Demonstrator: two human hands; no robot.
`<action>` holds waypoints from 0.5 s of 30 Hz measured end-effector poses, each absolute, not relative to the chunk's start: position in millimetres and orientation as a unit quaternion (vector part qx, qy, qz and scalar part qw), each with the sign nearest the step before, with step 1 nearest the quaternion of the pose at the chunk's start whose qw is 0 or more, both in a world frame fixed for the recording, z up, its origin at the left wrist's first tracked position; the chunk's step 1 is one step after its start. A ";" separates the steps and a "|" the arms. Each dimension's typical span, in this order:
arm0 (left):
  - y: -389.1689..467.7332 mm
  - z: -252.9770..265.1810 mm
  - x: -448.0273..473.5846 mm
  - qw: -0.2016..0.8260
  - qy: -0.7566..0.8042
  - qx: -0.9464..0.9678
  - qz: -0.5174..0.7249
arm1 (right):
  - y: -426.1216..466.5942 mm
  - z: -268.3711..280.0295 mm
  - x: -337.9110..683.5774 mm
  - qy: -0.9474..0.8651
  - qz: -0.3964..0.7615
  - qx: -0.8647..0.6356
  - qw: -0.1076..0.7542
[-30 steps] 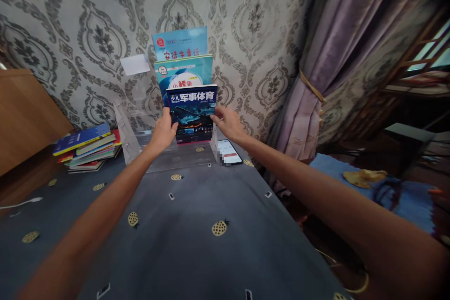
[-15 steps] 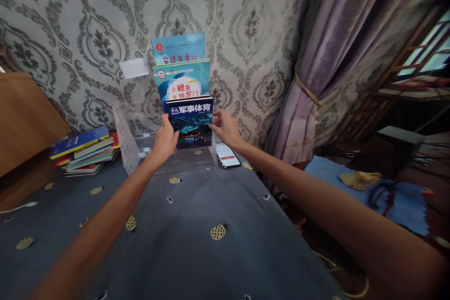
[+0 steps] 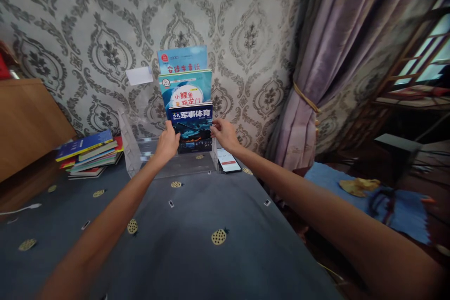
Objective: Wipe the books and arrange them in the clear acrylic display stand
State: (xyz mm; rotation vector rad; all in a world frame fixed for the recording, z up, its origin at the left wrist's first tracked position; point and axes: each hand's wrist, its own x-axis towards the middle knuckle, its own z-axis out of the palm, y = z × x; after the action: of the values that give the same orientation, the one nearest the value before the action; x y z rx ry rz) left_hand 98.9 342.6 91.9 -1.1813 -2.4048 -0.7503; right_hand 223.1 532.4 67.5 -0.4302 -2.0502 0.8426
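A dark blue book with white lettering stands upright at the front of a clear acrylic rack. My left hand grips its left edge, and my right hand pinches its right edge. Behind it rises a teal book with red and black lettering. Farther back and higher is a light blue book. The lower left of the dark book is partly covered by my left fingers.
A pile of books lies left of the rack. A phone with a lit screen rests at its right. The patterned cloth covers the table. A purple curtain hangs right; a blue cloth lies beyond the table edge.
The whole view has shifted slightly, so everything sits a little lower. Both hands keep hold of the dark blue book, which looks nearly still in the rack.
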 end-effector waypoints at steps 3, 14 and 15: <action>342.9 94.7 100.9 0.178 -0.856 -0.411 -0.257 | 530.1 68.9 221.3 -0.815 0.352 -0.178 0.425; 346.5 98.6 107.0 0.169 -0.870 -0.398 -0.237 | 529.5 71.9 230.0 -0.827 0.285 -0.196 0.444; 346.7 99.8 108.0 0.165 -0.872 -0.396 -0.235 | 529.9 72.5 230.5 -0.829 0.278 -0.197 0.444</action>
State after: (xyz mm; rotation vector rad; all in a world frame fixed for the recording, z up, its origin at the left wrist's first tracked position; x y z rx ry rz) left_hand 108.0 346.7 99.8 -1.1278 -2.4854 -0.6689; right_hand 230.5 529.9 72.5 -0.4883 -2.0549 0.6889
